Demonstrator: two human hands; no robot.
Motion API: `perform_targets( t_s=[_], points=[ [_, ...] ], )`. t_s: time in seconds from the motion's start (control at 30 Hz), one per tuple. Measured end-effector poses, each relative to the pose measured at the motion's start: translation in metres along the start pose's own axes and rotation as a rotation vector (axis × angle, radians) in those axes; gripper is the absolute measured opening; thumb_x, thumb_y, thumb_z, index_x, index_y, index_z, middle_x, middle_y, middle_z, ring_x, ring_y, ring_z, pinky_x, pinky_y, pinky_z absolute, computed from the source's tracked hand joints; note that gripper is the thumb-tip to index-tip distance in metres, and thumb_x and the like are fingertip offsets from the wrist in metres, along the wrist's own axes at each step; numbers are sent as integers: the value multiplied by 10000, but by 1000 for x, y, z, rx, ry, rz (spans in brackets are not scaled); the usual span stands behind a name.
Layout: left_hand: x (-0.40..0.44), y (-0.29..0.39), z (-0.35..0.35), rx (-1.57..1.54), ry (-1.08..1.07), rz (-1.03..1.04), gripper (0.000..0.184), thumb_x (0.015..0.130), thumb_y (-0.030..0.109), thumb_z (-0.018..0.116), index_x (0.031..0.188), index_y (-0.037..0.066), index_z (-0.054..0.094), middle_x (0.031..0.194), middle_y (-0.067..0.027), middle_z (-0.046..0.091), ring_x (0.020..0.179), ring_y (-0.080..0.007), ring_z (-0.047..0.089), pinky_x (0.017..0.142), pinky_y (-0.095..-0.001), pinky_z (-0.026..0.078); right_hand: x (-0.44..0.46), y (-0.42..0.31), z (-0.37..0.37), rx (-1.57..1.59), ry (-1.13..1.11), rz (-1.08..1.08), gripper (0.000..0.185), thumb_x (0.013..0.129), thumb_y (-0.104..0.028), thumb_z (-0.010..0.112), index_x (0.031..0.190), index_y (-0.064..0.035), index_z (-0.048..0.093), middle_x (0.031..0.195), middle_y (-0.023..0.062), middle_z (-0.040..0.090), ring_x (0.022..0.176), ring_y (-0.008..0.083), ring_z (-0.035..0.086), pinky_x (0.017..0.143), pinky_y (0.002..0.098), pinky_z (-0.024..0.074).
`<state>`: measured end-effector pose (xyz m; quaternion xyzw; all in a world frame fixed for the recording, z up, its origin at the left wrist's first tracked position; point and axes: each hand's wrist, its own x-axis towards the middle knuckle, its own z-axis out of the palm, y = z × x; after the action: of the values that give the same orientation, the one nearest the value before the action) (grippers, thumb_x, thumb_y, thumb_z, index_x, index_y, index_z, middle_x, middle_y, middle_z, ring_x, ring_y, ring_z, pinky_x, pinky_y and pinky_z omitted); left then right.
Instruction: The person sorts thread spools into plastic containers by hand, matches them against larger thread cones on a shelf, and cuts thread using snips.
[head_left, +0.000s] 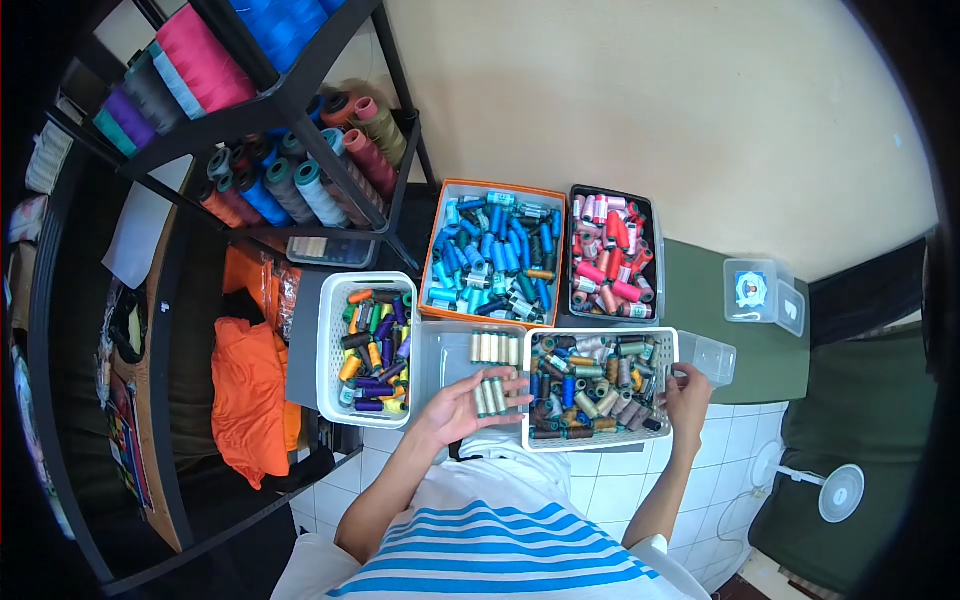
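My left hand (458,408) is palm up, with several pale thread spools (491,397) lying across its fingers. Just beyond it, a row of cream spools (494,348) stands in a clear plastic container (440,345). My right hand (687,396) is at the right side of a white basket (598,443) filled with grey, brown, green and blue spools. Its fingers are bent near the basket's rim, and whether they hold a spool is too small to tell.
Beyond are an orange box (440,250) of blue spools and a black box (657,250) of pink and red ones. Left stands a white basket (328,350) of mixed spools. A black shelf (290,100) with large cones rises at upper left. Clear containers (765,292) lie right.
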<state>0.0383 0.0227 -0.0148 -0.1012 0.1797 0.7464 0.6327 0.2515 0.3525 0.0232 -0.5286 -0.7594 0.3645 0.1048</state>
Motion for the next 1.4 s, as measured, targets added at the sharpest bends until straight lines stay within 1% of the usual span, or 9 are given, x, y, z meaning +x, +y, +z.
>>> perform_targets(
  t_s=[0.23,0.57,0.93,1.0,1.07,1.1,1.27,1.33,1.4],
  points=[
    [1,-1,-2,102,14,28,557,1106,373,452,1525,7,410,1518,-284,490,1405,-487,485,1159,-603,427,22,4,33,-400,-17,-334,448,850,66,625,1294,17,654,829,317,692,799,509,677,714,565,542],
    [-4,-2,-8,90,6,122,584,1106,371,446,1545,-7,375,1513,-304,486,1389,-487,501,1172,-608,417,22,-11,35,-498,-5,-352,277,851,61,628,1123,13,596,843,309,687,825,512,681,687,582,545],
    [-7,-10,-17,346,363,215,366,1098,93,462,1437,-44,485,1346,-269,617,1232,-400,653,1038,-519,574,3,-7,30,-405,58,-400,235,841,15,686,1062,-2,608,903,210,677,886,461,657,722,563,487],
    [-1,-14,-36,382,376,263,336,1069,17,511,1402,-24,514,1265,-241,661,1141,-348,704,960,-464,619,3,-18,26,-405,190,-484,194,848,8,708,1019,1,616,851,178,679,784,385,676,675,507,502],
    [0,-21,-45,786,575,293,329,1031,-62,539,1356,-7,540,1188,-208,690,1051,-299,736,869,-411,647,-21,-52,12,-117,152,-340,187,851,-6,749,1000,8,636,830,163,681,636,288,647,604,415,506],
    [4,-26,-57,807,603,364,363,980,-127,575,1318,1,549,1129,-187,702,980,-258,744,806,-372,655,-27,-61,15,-11,192,-431,173,865,-30,778,996,10,672,811,123,695,561,180,596,557,322,495],
    [9,-27,-62,988,708,390,371,943,-132,602,1285,4,556,1062,-158,719,933,-229,745,762,-366,652,-76,-114,85,274,-363,-455,195,893,-87,803,1050,2,729,822,82,746,671,99,689,605,254,548],
    [7,-25,-60,1017,742,420,365,923,-125,622,1262,2,570,1026,-149,729,919,-215,745,743,-364,647,-91,-122,126,145,-490,-617,223,856,-79,813,1039,14,727,807,156,734,663,204,720,612,321,566],
    [0,-20,-46,1448,813,501,371,867,-67,691,1219,7,603,953,-153,746,902,-233,752,747,-386,621,-100,-118,166,16,-540,-730,138,860,-37,747,969,29,693,816,243,706,730,419,713,641,482,567]
  ],
)
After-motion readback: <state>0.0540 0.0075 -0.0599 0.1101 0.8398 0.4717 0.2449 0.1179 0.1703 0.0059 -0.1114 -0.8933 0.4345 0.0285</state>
